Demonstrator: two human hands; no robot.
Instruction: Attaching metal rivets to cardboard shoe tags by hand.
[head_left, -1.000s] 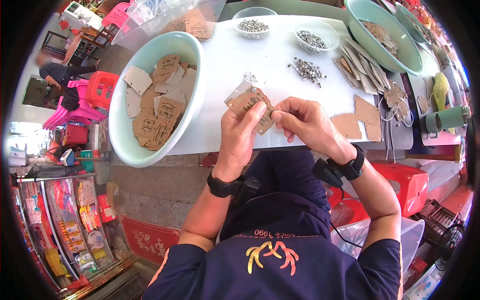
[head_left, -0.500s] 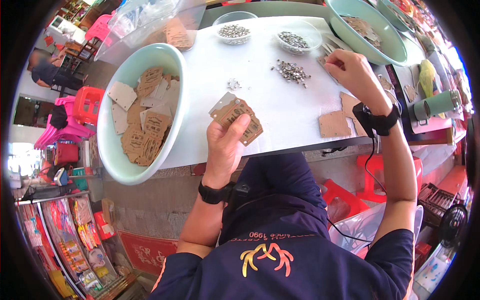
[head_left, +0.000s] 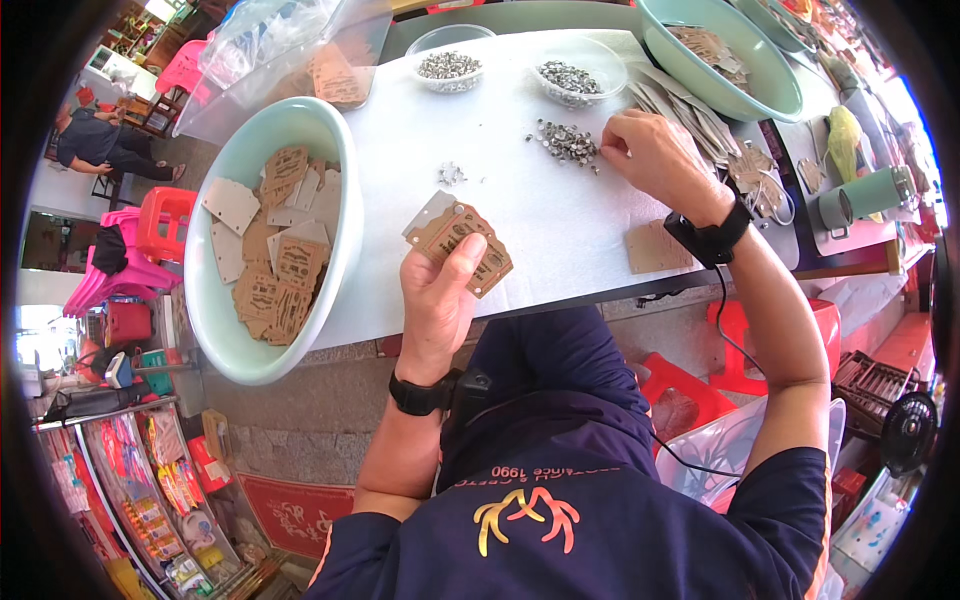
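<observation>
Between thumb and fingers, my left hand grips a few brown printed cardboard cards, with small holes at their corners, over the table's near side. My right hand is at the right edge of a loose pile of small metal rivets. Its fingers are curled and pinched together; what lies between the tips, if anything, is too small to make out. A few paler rivets lie apart, just beyond the cards. Partly under my right wrist, a plain brown card rests on the table.
A pale green basin of cards stands at the left. Two clear bowls of rivets, a left bowl and a right bowl, sit at the back. Stacked cards and another green basin are at the right, near a green flask.
My right hand has come left and nearer, from the cards at the right to the edge of the rivet pile. My left hand keeps its hold; the whole view has shifted slightly.
</observation>
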